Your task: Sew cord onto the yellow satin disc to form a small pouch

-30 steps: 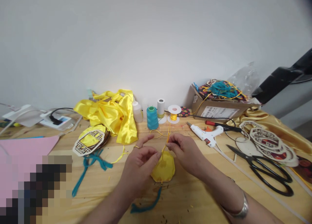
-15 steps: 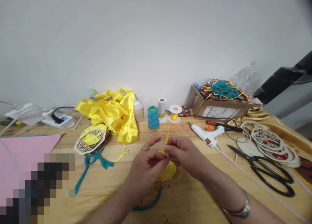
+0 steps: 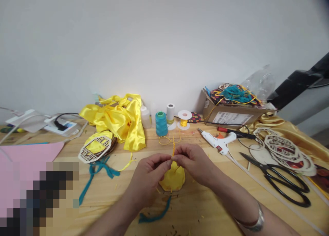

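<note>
My left hand (image 3: pixel 149 176) and my right hand (image 3: pixel 195 162) meet over a small round yellow fabric piece (image 3: pixel 173 179) lying on the wooden table (image 3: pixel 210 201). Both hands pinch a thin yellow cord (image 3: pixel 173 148) between thumb and fingers, their fingertips almost touching. The cord runs up from the fingers and loops on the table toward a small spool of yellow cord (image 3: pixel 183 119). A bracelet is on my right wrist. A teal strip (image 3: pixel 154 217) lies just in front of the yellow piece.
Behind: a teal thread cone (image 3: pixel 161 123), a white spool (image 3: pixel 170 113), a small bottle (image 3: pixel 145 116), yellow satin (image 3: pixel 117 119). Right: a glue gun (image 3: pixel 217 141), black scissors (image 3: pixel 282 181), wooden cutouts (image 3: pixel 282 148), a cardboard box (image 3: pixel 231 114). Left: a lattice cutout (image 3: pixel 96 148), teal ribbon (image 3: pixel 99 169), pink sheet (image 3: pixel 23 160).
My left fingers, spread a second ago, have closed into a pinch beside the right fingertips. Both hands have drawn together on the cord above the yellow piece.
</note>
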`<state>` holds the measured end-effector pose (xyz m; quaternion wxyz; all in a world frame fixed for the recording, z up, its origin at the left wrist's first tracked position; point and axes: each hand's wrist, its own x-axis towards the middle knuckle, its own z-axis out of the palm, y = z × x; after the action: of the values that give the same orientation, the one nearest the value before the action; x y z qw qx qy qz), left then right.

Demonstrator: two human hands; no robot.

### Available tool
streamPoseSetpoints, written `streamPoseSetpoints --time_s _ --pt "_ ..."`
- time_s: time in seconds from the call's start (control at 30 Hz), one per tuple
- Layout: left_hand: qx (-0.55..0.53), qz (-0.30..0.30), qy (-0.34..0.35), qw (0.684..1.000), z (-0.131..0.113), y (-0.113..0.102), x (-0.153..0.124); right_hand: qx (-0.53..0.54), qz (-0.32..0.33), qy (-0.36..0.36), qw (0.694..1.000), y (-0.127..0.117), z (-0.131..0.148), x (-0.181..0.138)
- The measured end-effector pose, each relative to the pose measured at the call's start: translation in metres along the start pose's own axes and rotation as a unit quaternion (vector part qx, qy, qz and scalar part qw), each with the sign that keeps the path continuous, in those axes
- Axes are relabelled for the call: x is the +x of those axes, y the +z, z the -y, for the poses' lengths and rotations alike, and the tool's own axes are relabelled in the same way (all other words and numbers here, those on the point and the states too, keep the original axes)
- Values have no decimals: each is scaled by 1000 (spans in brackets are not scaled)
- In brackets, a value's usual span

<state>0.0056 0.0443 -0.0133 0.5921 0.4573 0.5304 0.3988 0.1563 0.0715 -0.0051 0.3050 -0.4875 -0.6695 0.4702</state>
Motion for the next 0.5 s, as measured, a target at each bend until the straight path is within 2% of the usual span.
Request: streamPoseSetpoints --time_s 0.2,0.5 --pt "28 -4 -3 1000 0 -3 1 24 15 14 999 -2 0 0" --pt "-55 33 -25 998 3 -5 1 56 39 38 997 -3 2 0"
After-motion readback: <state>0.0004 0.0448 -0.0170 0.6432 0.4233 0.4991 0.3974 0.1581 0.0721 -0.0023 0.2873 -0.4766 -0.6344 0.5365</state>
